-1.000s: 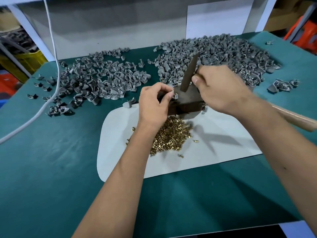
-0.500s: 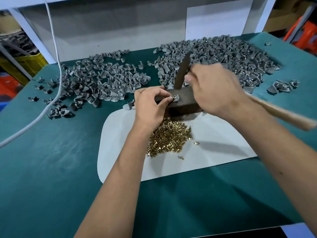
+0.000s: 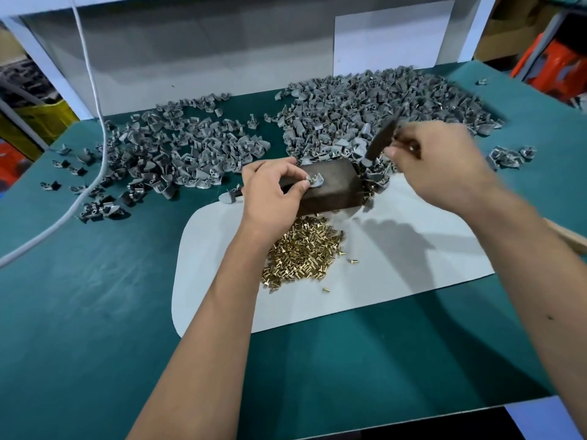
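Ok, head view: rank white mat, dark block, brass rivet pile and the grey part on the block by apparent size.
1. white mat
2. dark block and brass rivet pile: too alike to rank
3. grey part, pinched by left hand

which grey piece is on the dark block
The grey piece pinched by the left hand on the dark block; the others lie in heaps on the green table; the right hand grips a hammer.
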Tool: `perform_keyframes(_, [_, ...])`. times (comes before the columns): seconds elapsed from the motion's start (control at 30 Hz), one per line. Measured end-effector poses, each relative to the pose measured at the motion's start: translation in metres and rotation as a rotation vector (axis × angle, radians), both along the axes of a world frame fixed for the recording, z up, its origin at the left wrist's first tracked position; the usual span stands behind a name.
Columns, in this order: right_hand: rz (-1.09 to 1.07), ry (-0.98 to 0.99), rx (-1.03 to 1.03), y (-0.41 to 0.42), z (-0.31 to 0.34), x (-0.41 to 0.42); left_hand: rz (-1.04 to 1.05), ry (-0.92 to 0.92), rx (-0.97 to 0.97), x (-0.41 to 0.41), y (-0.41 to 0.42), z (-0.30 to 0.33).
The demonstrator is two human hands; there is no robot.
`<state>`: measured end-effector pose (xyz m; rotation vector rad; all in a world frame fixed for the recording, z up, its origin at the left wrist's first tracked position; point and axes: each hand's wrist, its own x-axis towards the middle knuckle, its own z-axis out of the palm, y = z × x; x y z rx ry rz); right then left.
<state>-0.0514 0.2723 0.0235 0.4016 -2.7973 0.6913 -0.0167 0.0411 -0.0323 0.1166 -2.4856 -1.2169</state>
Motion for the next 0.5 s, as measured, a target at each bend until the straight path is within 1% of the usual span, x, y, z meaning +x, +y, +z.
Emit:
perform_keyframes(0.1, [-0.108, -0.055, 0.116, 0.014, -0.005, 0.001, -0.016, -0.013, 0.031, -0.001, 0.001, 0.0])
perform_keyframes(0.23, [-0.19, -0.154, 0.279, 0.015, -0.019, 0.006, -0.05, -0.022, 0.131, 0.001, 0.005, 0.001])
perform_keyframes(0.37, [-0.192, -0.257, 0.327, 0.01, -0.016, 0.008, -0.083, -0.051, 0.09, 0.004, 0.007, 0.002])
perform_keyframes(0.43, [-0.194, -0.252, 0.352, 0.005, -0.01, 0.008, -0.093, -0.071, 0.1, 0.005, 0.007, 0.002])
perform_keyframes(0.5, [-0.17, -0.145, 0.292, -0.004, -0.005, 0.009, -0.097, -0.074, 0.114, 0.004, 0.007, 0.003])
